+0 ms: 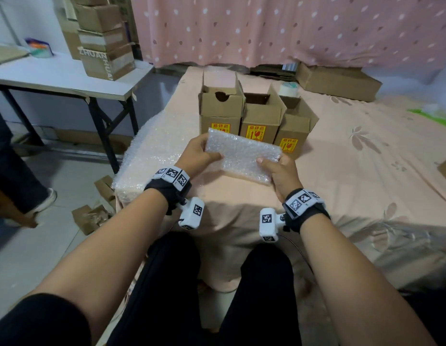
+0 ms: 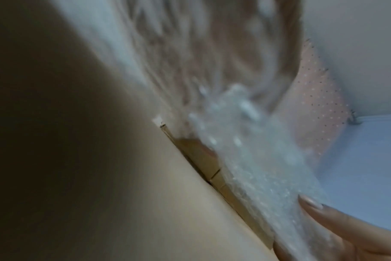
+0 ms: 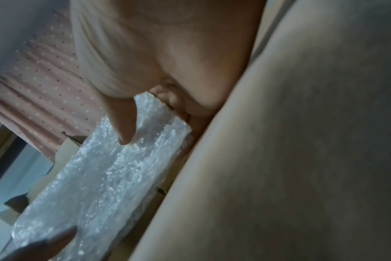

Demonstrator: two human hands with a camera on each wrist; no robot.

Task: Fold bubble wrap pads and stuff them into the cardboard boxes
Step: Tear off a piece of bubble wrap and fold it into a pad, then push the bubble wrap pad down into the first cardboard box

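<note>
A folded bubble wrap pad (image 1: 241, 156) is held above the bed between both hands. My left hand (image 1: 200, 153) pinches its left end, thumb on top. My right hand (image 1: 279, 168) pinches its right end the same way. Behind the pad stand three open cardboard boxes with yellow stickers: left box (image 1: 220, 108), middle box (image 1: 261, 116), right box (image 1: 295, 126). In the left wrist view the pad (image 2: 257, 159) is blurred, with the other hand's thumb (image 2: 319, 210) on it. In the right wrist view my thumb (image 3: 123, 121) presses the pad (image 3: 114, 176).
A sheet of bubble wrap (image 1: 152, 146) lies over the bed's left corner. A tape roll (image 1: 288, 88) and a flat carton (image 1: 339, 81) lie behind the boxes. A white table (image 1: 67, 81) carries stacked cartons (image 1: 104, 38) at left. Someone's leg and shoe (image 1: 29, 193) stand at far left.
</note>
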